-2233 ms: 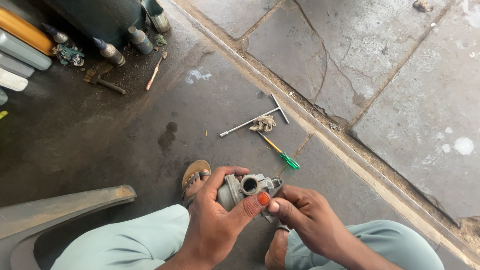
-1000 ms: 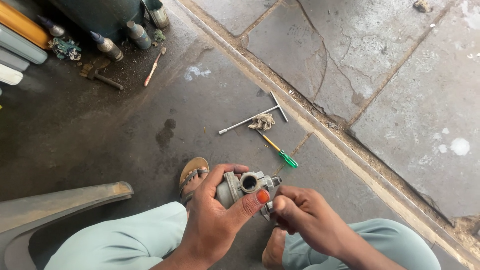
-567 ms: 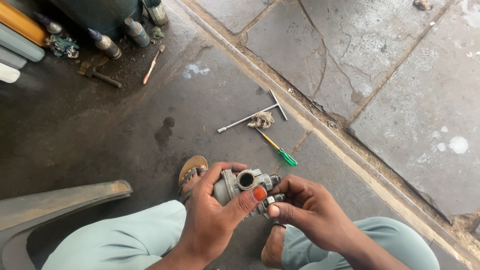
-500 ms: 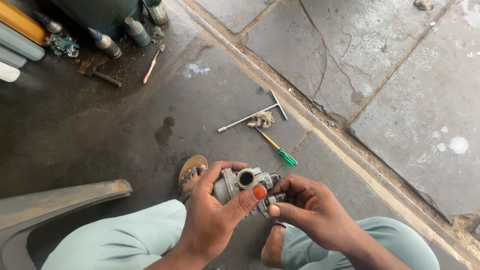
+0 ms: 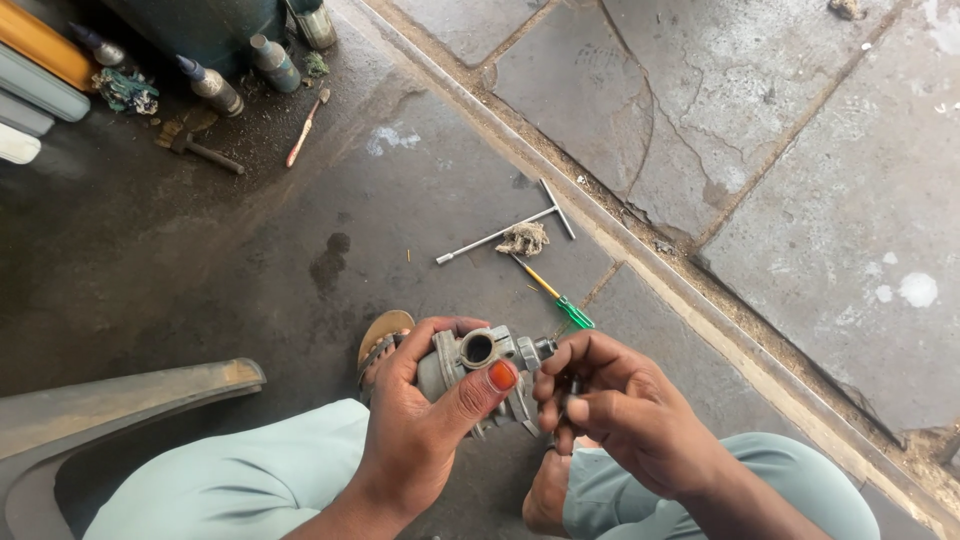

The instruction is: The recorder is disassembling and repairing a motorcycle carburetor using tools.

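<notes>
Head view | left hand [image 5: 425, 430] clamps grey carburettor [image 5: 480, 365] | right hand [image 5: 610, 410] pinches its right-side fitting

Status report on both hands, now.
Left hand grips grey metal carburettor. Right hand pinches its side fitting. Green-handled screwdriver and T-wrench lie ahead, apart.

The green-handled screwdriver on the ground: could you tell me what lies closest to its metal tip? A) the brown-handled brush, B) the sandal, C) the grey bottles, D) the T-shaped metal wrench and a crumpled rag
D: the green-handled screwdriver points its tip up toward the crumpled rag, which lies against the T-shaped metal wrench; the brush, the bottles and the sandal sit farther from that tip.
</notes>
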